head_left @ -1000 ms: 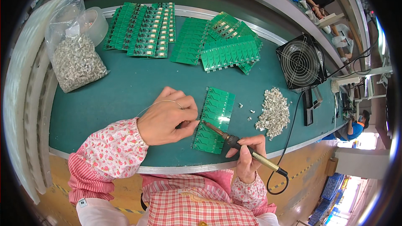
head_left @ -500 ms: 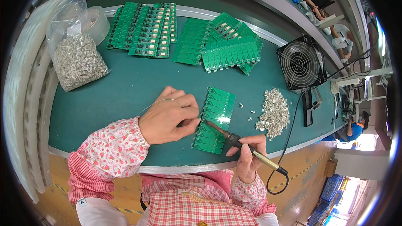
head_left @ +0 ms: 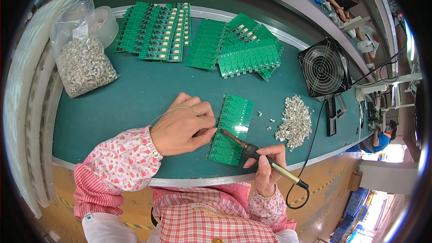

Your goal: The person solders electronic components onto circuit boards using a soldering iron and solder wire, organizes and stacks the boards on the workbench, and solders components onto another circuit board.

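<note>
The right hand grips a soldering iron with fingers closed around its handle, the tip resting at the left edge of a green circuit board panel that lies flat on the green work mat near the bench's front edge. The left hand rests just beside the panel, fingers curled and pinched on a thin solder wire that loops over its back, feeding toward the iron's tip. A pile of small metal connectors lies to the right of the panel, a small fan beyond it. Stacks of green boards sit at the far side, with a clear bag of connectors at far left.
</note>
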{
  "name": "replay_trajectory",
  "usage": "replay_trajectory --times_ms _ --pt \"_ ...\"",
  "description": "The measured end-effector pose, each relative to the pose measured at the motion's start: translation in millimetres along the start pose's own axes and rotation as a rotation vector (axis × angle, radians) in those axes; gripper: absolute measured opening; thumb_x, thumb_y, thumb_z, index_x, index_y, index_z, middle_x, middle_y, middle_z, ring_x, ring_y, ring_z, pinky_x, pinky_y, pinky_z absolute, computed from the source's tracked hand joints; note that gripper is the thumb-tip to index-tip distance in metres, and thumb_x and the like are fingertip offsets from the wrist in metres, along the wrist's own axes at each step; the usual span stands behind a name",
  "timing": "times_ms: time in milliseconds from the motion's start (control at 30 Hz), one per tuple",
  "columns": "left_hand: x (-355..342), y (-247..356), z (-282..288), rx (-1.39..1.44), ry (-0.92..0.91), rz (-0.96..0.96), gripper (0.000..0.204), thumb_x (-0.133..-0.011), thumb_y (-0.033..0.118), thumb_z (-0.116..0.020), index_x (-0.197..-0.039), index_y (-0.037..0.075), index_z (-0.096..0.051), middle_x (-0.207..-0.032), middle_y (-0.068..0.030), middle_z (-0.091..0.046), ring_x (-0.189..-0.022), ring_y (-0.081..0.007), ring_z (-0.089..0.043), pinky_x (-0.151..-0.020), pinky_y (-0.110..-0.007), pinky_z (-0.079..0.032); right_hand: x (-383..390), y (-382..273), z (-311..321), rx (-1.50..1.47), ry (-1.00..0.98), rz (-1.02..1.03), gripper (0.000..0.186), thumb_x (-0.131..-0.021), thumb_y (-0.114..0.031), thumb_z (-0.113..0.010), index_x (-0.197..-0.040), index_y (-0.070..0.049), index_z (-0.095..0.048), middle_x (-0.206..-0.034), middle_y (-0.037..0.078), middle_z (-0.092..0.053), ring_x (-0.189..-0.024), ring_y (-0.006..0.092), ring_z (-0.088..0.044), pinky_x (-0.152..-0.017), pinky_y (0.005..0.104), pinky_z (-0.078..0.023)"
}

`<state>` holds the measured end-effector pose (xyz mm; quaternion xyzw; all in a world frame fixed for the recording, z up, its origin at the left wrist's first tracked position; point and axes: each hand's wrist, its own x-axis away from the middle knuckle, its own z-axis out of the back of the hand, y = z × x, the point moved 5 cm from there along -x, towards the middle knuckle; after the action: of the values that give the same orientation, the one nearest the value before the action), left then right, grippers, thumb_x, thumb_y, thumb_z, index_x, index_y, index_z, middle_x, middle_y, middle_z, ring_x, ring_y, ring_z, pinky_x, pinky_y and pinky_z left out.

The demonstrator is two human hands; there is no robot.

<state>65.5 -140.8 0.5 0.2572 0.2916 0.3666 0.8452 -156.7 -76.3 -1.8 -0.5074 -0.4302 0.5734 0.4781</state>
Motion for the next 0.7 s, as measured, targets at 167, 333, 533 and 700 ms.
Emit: replay_trajectory --times_ms 167,333,533,700 --pt "1 1 1 -0.012 -0.003 -0.005 0.010 -0.084 0.017 -0.067 -0.079 0.009 -0.063 -0.083 -0.0020 -0.056 -0.083 -0.0218 -0.053 -0.084 -0.038 -0.037 1 -2 -1 -0.003 -0.004 -0.007 0.019 -0.095 -0.013 -0.058 -0.100 0.003 -0.050 -0.078 0.013 -0.066 -0.062 0.0163 -0.067 -0.056 0.0261 -0.054" --pt "6 5 5 -0.068 0.030 -0.017 0.012 -0.081 0.013 -0.070 -0.075 0.008 -0.061 -0.084 -0.0008 -0.056 -0.080 -0.0217 -0.053 -0.085 -0.038 -0.037 3 -3 -3 0.009 0.001 -0.005 0.017 -0.096 -0.012 -0.055 -0.101 0.003 -0.050 -0.078 0.013 -0.064 -0.062 0.0163 -0.065 -0.057 0.0266 -0.053" --pt "13 9 5 -0.059 0.026 0.040 0.012 -0.082 0.012 -0.069 -0.075 0.008 -0.059 -0.083 -0.0017 -0.057 -0.080 -0.0223 -0.054 -0.088 -0.039 -0.037 13 2 7 -0.091 0.061 0.022 0.015 -0.096 -0.011 -0.050 -0.104 0.002 -0.047 -0.082 0.013 -0.059 -0.059 0.0172 -0.062 -0.056 0.0274 -0.051" --pt "14 8 3 -0.040 0.034 0.013 0.012 -0.081 0.010 -0.068 -0.075 0.008 -0.058 -0.083 -0.0016 -0.057 -0.079 -0.0226 -0.054 -0.086 -0.038 -0.036 14 0 -1 -0.038 0.136 -0.014 0.024 -0.095 -0.022 -0.054 -0.101 0.000 -0.047 -0.072 0.010 -0.055 -0.049 0.0166 -0.056 -0.050 0.0268 -0.047"
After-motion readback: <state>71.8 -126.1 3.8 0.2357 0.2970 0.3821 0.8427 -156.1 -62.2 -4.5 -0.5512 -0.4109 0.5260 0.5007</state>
